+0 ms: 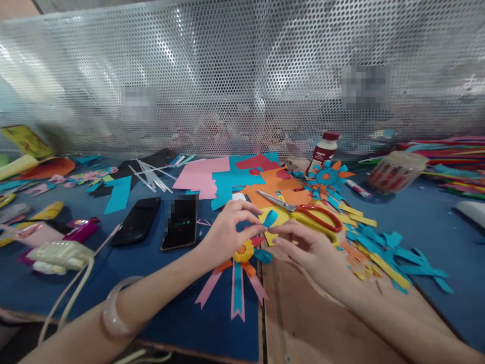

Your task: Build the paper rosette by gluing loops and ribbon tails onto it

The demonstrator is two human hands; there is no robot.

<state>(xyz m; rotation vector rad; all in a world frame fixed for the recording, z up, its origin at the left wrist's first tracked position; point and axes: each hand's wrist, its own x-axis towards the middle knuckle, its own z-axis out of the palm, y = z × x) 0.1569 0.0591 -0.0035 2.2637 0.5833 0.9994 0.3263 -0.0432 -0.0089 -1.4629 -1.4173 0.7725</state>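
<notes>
Perforated metal panel (227,60) is rising along the back of the counter (182,313), catching bright reflections. Dark blue surface is spreading to both sides, and a brown wooden section (318,336) is showing between the 2 blue areas. Across the back, pink paper (200,174), blue, red and orange sheets are overlapping, with white sticks (153,177) lying to their left. A bottle (323,153) and a clear jar (396,173) are standing near the panel, a blue-and-orange paper flower (328,177) resting just in front of the bottle.

At the middle, the left hand (229,227) is pinching a small blue paper piece (270,218) between thumb and fingers. The right hand (306,247) is hovering just beside it, thumb and forefinger standing slightly apart. Below them, a yellow-centred rosette (243,251) is lying with 3 tails pointing toward the front edge. Scissors (297,208) are lying behind the right hand, and 2 black phones (180,232) are lying left of the left hand.
</notes>
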